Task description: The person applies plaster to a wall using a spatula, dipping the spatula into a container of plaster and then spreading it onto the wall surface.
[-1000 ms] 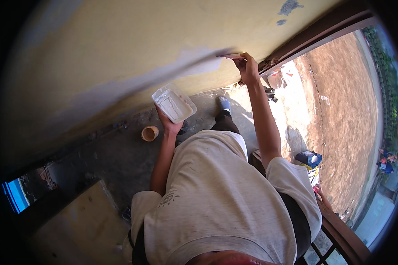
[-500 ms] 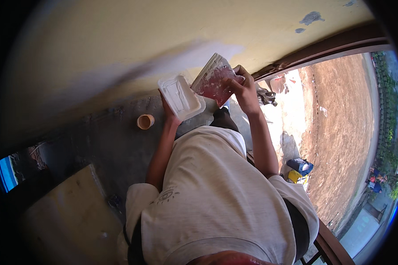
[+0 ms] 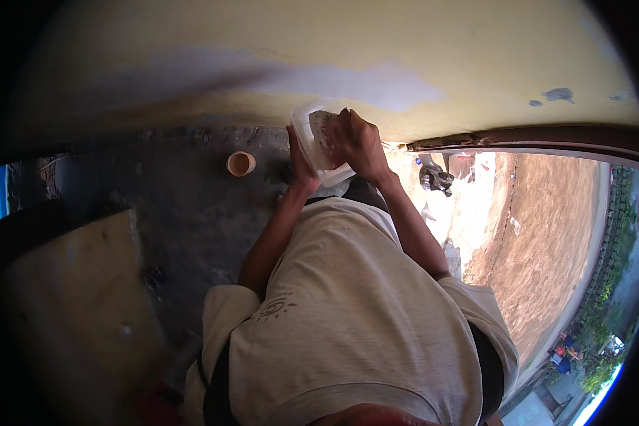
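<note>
My left hand (image 3: 302, 165) is wrapped round the side of a white rectangular plastic tub (image 3: 304, 138), held in front of my body near the wall. White paste was visible inside it a moment ago; now the contents are mostly hidden. In my right hand (image 3: 363, 145) is a flat reddish putty spreader (image 3: 327, 140) smeared with white. Its blade is tilted within the tub's opening, and my closed fingers cover its right side. Whether its edge touches the paste I cannot tell.
A yellowish wall (image 3: 192, 42) with a whitish smeared band runs across the front. On the dark floor to the left stands an orange-brown cup (image 3: 241, 164), with a pale board (image 3: 85, 284) nearer. At right, a dark crumpled object (image 3: 435, 177) lies on the sunlit ground beyond the doorway.
The spreader has gone from beside the tub into its opening, and my right hand has turned over it. Both hands moved closer together, and the whole view has swung round.
</note>
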Demonstrator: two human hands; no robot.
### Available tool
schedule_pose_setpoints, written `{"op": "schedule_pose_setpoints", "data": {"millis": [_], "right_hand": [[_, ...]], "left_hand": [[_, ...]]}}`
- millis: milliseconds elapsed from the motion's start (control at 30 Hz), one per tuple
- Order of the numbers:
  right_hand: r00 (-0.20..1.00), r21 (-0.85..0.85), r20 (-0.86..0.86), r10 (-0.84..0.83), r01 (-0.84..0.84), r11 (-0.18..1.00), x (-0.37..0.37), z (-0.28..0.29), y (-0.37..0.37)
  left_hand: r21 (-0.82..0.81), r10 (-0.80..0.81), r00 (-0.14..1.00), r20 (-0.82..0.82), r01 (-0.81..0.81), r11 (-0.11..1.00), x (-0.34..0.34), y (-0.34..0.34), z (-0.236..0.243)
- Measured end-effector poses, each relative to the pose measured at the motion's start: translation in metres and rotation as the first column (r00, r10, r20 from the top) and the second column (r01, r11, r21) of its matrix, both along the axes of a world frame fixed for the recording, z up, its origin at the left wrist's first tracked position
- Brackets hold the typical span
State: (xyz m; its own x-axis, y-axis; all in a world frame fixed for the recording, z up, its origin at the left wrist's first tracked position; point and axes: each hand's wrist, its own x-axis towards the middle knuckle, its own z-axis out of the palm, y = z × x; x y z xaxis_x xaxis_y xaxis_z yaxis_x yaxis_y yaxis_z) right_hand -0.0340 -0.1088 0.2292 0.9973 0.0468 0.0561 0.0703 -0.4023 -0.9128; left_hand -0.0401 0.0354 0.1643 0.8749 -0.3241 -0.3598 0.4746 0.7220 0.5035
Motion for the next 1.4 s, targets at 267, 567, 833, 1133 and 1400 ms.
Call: {"op": "schedule_pose_setpoints", "data": {"millis": [267, 567, 833, 1133, 1400], "right_hand": [[1.0, -0.073, -0.024, 0.006, -0.008, 0.997, 0.011, -0.006, 0.007], [0.999, -0.109, 0.044, -0.005, 0.01, 0.994, 0.022, -0.003, 0.013], [0.996, -0.105, 0.005, -0.086, 0.086, 0.991, 0.014, 0.002, 0.052], [0.928, 0.381, -0.327, -0.176, 0.3, 0.875, -0.027, 0.041, 0.093], [0.817, 0.827, -0.555, 0.157, 0.521, 0.213, -0.061, -0.027, 0.091]], "left_hand": [[-0.042, -0.009, 1.0, 0.03, 0.01, 0.999, 0.011, 0.012, -0.006], [-0.047, -0.022, 1.0, 0.005, 0.023, 0.999, 0.032, 0.015, 0.0], [-0.025, -0.12, 0.991, 0.053, 0.121, 0.992, 0.032, 0.051, 0.002], [-0.178, -0.041, 0.999, -0.026, 0.035, 0.983, -0.009, 0.108, 0.0], [-0.222, -0.042, 0.99, -0.135, 0.011, 0.975, -0.028, 0.126, -0.006]]}}
